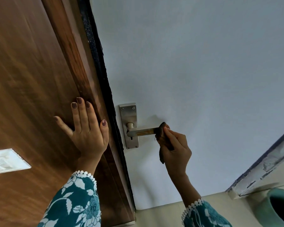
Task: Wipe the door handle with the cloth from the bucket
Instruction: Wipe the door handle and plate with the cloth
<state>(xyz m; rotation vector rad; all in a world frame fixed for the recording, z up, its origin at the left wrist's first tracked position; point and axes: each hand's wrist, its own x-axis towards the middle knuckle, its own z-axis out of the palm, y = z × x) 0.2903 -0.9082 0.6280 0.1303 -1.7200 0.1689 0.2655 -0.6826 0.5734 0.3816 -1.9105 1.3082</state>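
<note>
Cloth (pixel 162 136), brown and bunched up, pinched in the fingers (pixel 172 136) of the right hand (pixel 175 153), pressed against the free right end of the door handle (pixel 142 132). Lower part of cloth hanging down past the palm. Handle itself a metal lever, level, with rusty-looking streaks along it, fixed to a tall metal backplate (pixel 129 125) on a pale blue-white door (pixel 195 71). Keyhole just below the lever on the plate.

Left hand (pixel 85 128) flat against a brown wooden panel (pixel 23 79) on the left, fingers spread a bit, thumb by the dark edge strip (pixel 103 79) between wood and pale door. Holding nothing. Both wrists in teal floral sleeves (pixel 77 202) with white trim.

Bucket (pixel 275 208), greenish, only partly in shot at bottom right, well apart from the handle, inside too dark to tell. White plate (pixel 7 161) set into the wood at far left, blurry.
</note>
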